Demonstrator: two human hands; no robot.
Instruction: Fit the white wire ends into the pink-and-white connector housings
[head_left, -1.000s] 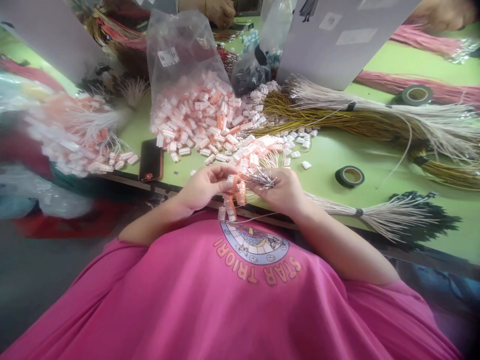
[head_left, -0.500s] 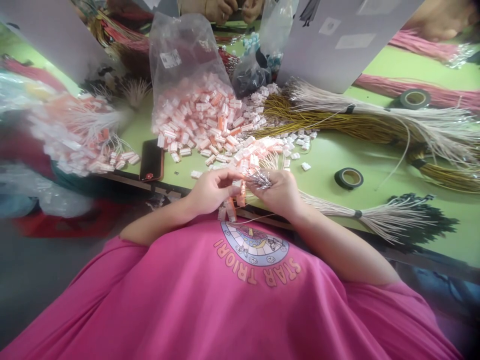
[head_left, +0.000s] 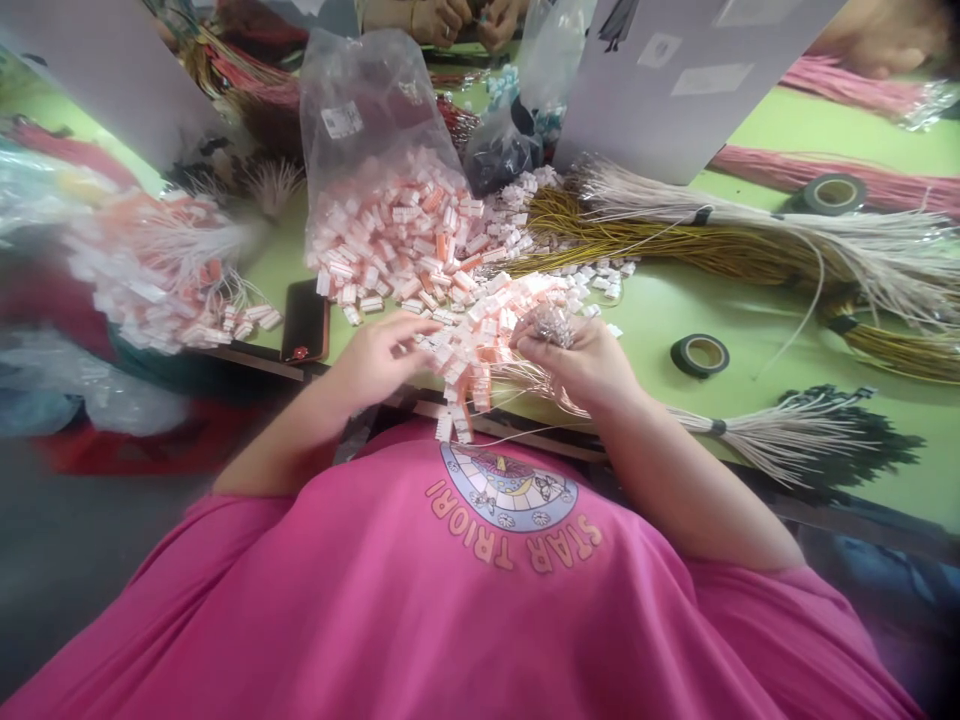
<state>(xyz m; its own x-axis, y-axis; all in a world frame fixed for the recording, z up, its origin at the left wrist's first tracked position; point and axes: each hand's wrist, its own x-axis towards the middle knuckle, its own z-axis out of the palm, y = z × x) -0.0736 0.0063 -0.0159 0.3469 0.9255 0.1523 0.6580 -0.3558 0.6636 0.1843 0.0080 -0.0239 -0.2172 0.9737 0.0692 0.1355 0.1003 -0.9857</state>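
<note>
My right hand (head_left: 585,360) is closed around a bundle of thin white wires (head_left: 551,325), whose silvery crimped ends poke out above the fingers. To the left, my left hand (head_left: 386,360) has its fingers apart beside a cluster of white and orange connectors (head_left: 476,345) at the table edge. Whether its fingertips touch the nearest connectors I cannot tell. Some of those connectors hang over the edge toward the pink shirt. From under my right hand the white wires run right to a black-tied section (head_left: 718,427) and end in black connectors (head_left: 847,445).
A clear plastic bag (head_left: 360,100) spills loose connectors (head_left: 397,230) across the green table. A phone (head_left: 304,320) lies at the left edge. Black tape rolls (head_left: 700,355) and yellow-brown wire bundles (head_left: 675,250) lie right. Wired connectors (head_left: 165,270) pile up left. Another person's hands (head_left: 450,18) work opposite.
My hands have moved apart. My left hand went left and its fingers opened; my right hand shifted right and slightly up with the wire bundle, uncovering more of the connector cluster.
</note>
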